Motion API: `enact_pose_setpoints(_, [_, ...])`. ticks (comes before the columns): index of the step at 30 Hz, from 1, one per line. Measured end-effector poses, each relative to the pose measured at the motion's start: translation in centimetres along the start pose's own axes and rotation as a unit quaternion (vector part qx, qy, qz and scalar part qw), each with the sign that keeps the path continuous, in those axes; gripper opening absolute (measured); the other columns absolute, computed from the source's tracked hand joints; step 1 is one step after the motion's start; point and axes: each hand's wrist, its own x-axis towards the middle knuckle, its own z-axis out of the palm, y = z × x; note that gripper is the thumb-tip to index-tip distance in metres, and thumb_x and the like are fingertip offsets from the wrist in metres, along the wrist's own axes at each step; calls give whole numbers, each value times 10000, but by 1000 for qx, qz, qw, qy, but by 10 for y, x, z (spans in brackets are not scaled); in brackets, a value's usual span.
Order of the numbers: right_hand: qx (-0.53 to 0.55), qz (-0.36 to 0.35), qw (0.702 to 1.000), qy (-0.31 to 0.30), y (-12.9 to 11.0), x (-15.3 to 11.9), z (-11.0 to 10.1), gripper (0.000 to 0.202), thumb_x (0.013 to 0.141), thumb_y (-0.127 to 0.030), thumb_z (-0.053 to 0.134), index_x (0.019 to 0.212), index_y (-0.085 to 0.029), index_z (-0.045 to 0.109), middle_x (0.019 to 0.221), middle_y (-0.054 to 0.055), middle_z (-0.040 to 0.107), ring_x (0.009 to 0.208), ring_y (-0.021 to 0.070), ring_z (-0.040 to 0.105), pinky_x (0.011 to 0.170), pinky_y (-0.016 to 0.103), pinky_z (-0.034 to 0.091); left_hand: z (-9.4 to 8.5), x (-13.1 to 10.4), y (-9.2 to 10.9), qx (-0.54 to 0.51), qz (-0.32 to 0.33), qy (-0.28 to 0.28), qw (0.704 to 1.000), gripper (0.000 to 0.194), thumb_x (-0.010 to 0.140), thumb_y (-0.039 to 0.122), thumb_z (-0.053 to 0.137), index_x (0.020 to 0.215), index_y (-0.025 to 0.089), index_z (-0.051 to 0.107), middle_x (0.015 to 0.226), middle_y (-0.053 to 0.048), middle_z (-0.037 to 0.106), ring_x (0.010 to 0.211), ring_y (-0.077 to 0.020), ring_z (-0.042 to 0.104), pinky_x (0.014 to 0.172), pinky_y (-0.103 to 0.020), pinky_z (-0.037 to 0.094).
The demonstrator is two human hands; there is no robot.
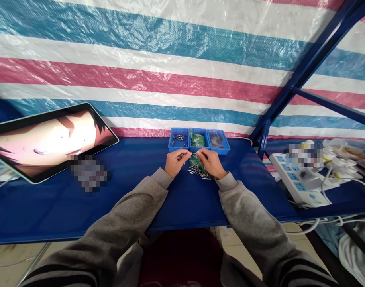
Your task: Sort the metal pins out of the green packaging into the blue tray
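My left hand and my right hand meet just in front of three blue bins. Both pinch a small thin metal piece between them, one end each. Below my fingers a pile of thin metal pins lies on the blue table, beside green material that my hands partly cover. The left bin holds a few dark metal pieces, the middle bin a green bag, and the right bin a clear bag with contents I cannot make out.
A tablet leans at the left, with a blurred object beside it. At the right are a white power strip, cables and plastic bags. A blue metal frame and striped sheeting stand behind.
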Motion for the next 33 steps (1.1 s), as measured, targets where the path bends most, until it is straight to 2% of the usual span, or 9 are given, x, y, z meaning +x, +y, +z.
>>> enact_pose_setpoints(4, [12, 10, 1000, -4, 2, 0, 1, 316, 935, -454, 471, 780, -202, 583, 621, -4, 582, 569, 140, 544, 575, 256, 422, -1, -2, 4, -9, -11, -54, 998, 401, 879, 492, 568, 666, 155, 617, 531, 8, 568, 449, -86, 483, 463, -214, 404])
enact_pose_setpoints(9, [42, -3, 999, -7, 5, 0, 3, 260, 884, -454, 559, 837, -205, 617, 704, 15, 628, 593, 150, 565, 572, 266, 444, -2, -2, 4, 11, -9, -40, 999, 495, 913, 506, 501, 571, 159, 588, 461, 13, 500, 441, -91, 468, 459, -216, 391])
enact_pose_setpoints(12, [33, 0, 999, -1, 5, 0, 3, 294, 910, -459, 516, 814, -204, 625, 683, 16, 610, 580, 149, 552, 567, 267, 440, -2, -1, 0, 12, -1, -18, 1000, 435, 889, 514, 544, 666, 161, 669, 508, 7, 557, 454, -95, 486, 456, -220, 403])
enact_pose_setpoints(15, [20, 0, 1000, 3, 3, 0, 2, 332, 931, -463, 475, 802, -201, 633, 652, 14, 595, 565, 147, 537, 556, 264, 426, 0, 0, -3, 8, 20, 8, 1000, 347, 846, 493, 618, 813, 168, 735, 697, -30, 680, 482, -93, 516, 445, -226, 417])
enact_pose_setpoints(18, [8, -8, 1000, -10, 3, 0, 3, 344, 932, -464, 475, 805, -197, 650, 618, 9, 591, 565, 150, 536, 556, 260, 414, 2, 0, -4, 1, 31, 13, 999, 299, 836, 451, 648, 856, 170, 750, 855, -63, 722, 498, -90, 535, 448, -232, 435])
enact_pose_setpoints(23, [-30, -4, 1000, -7, 5, 0, 5, 390, 939, -476, 460, 786, -186, 672, 582, 6, 589, 538, 145, 529, 551, 260, 389, 1, -1, -2, -18, 1, 17, 1000, 304, 863, 441, 612, 919, 156, 700, 852, -68, 729, 511, -97, 561, 463, -227, 452])
enact_pose_setpoints(29, [-29, 26, 996, 80, 7, 1, 1, 393, 937, -485, 449, 818, -184, 671, 585, 7, 589, 511, 145, 530, 543, 262, 400, -2, -1, 3, 7, -4, -17, 1000, 308, 924, 457, 498, 967, 167, 592, 960, -87, 733, 602, -108, 614, 474, -191, 457])
enact_pose_setpoints(33, [-32, 18, 995, 93, 7, 1, 1, 369, 931, -462, 455, 809, -189, 671, 589, 11, 593, 526, 151, 533, 551, 265, 401, -3, -1, 4, 2, -3, -37, 999, 285, 927, 448, 494, 950, 173, 567, 889, -70, 739, 487, -87, 582, 453, -193, 442])
